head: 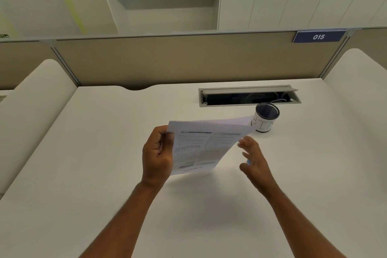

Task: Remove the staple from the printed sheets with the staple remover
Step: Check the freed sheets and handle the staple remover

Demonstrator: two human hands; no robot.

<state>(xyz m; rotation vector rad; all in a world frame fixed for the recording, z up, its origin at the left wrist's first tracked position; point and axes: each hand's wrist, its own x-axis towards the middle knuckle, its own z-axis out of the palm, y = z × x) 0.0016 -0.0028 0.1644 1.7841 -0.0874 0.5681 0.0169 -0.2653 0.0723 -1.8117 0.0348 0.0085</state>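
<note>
The printed sheets (201, 148) hang in the air above the worktop (104, 153), pinched along their left edge by the left hand (157, 153), whose thumb lies on the printed face with the fingers curled behind. That is the only grip on the paper. The far right corner sags away from it and droops toward the mesh pen cup (265, 117) beyond the right hand.

The right hand (254, 159) hovers just right of the sheets' lower edge, fingers spread and blurred, clamped on nothing that can be made out. A small blue speck shows at its palm; whether that is the staple remover cannot be told. The staple itself is too small to find, so which corner it sits in is unknown.

The main risks, as I judge them:
- With the paper held at one edge only, any pull on the staple would bend or tear the unsupported corner rather than lift the legs.
- The drooping corner could brush the pen cup and tip it.
- If the remover is not in hand, the right hand must search for it; none is visible on the worktop.

Behind the cup an open cable tray (249, 96) gapes; a freed staple flicked that way would be lost inside.
</note>
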